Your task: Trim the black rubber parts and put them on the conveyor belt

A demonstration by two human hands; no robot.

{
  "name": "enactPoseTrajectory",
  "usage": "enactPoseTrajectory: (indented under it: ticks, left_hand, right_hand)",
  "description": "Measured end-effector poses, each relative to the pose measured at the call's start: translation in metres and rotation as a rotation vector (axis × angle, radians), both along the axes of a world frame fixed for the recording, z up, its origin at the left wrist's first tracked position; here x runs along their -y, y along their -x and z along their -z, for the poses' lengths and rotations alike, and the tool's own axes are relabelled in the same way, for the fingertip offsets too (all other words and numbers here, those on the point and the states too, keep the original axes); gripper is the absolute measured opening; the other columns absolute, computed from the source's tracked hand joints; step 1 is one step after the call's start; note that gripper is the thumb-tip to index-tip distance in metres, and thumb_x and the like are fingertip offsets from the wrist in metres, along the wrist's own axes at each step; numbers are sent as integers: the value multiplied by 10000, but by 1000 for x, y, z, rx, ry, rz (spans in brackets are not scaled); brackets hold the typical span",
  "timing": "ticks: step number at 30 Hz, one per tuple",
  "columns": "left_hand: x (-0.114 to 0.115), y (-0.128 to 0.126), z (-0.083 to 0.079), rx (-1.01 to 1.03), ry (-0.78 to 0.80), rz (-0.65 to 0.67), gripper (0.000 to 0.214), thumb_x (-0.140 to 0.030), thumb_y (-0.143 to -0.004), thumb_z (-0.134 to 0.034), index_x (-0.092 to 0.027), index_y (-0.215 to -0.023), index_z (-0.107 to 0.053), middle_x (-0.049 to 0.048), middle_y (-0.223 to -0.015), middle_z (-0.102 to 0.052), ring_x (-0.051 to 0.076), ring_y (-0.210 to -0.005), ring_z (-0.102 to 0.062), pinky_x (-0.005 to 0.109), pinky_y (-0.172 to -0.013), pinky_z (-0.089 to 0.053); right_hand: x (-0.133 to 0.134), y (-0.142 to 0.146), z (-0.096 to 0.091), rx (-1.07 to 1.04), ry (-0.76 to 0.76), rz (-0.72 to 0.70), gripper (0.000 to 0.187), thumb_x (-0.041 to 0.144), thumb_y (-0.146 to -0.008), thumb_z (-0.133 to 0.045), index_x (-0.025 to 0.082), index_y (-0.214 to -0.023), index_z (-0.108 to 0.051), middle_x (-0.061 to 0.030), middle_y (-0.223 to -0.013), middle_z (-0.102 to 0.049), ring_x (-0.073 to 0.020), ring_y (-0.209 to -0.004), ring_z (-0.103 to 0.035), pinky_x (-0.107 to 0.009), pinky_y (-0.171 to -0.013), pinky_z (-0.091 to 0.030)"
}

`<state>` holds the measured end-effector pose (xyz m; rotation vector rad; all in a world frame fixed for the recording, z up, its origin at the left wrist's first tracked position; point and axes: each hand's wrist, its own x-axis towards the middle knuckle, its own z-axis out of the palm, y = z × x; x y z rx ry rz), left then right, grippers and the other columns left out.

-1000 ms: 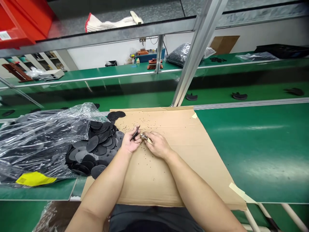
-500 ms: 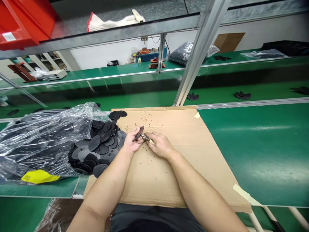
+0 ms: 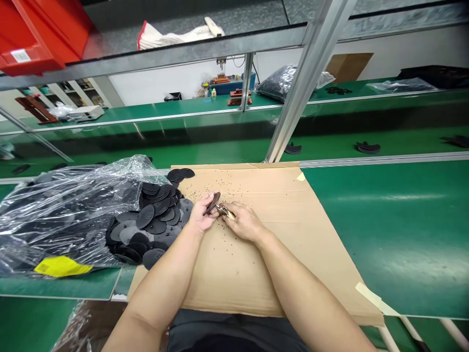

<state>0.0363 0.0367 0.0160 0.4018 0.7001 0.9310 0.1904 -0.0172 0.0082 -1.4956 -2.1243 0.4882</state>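
Note:
My left hand (image 3: 202, 216) is closed on a dark oval plastic disc (image 3: 213, 202), held on edge above the cardboard sheet (image 3: 264, 230). My right hand (image 3: 244, 221) is closed on a small metal tool (image 3: 224, 210) whose tip meets the disc's rim. Just left of my hands a heap of the same black discs (image 3: 154, 222) spills out of a clear plastic bag (image 3: 69, 205). Small black trimmings (image 3: 220, 188) are scattered over the cardboard around my hands.
Green conveyor belt (image 3: 384, 142) runs behind the cardboard, carrying a few black parts (image 3: 367, 146). A slanted metal post (image 3: 304, 83) rises from the belt's edge. Overhead shelf holds a red bin (image 3: 40, 34) and white gloves (image 3: 176, 34). A yellow label (image 3: 60, 266) lies on the bag.
The disc in my left hand has turned slightly, showing more of its face. Both hands stay together at the same spot; the view has shifted a little.

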Motion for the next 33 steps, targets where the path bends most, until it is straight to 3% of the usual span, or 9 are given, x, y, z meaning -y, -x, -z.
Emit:
enactPoseTrajectory:
  ticks: [18,25,33]
  left_hand:
    - [-2,0,5,-39,-36,3,142,-148,-802,-591,-135,-943,-578,-36,-588,-487,36,-346,-329,153,-326,-172]
    - [-1,0,8,-71,-62,-6,160,-138,-792,-589,-134,-952,-578,-46,-562,-465,40,-332,-321,152,-321,-182]
    - [0,-2,6,-100,-10,-57,142,-117,-787,-582,-132,-929,-583,-37,-568,-481,41,-347,-337,156,-334,-203]
  right_hand:
    - [1,-2,-7,-31,43,-39,336,241,-856,-524,251,-1185,-590,-43,-945,-638,-183,-905,-574,-270,-807,-409]
    - [0,-3,-4,112,29,8,378,203,-846,-484,276,-1206,-574,-39,-961,-632,-180,-919,-584,-249,-817,-410]
    - [3,0,-16,289,34,36,404,161,-802,-465,281,-1172,-574,-37,-966,-641,-198,-904,-590,-267,-793,-408]
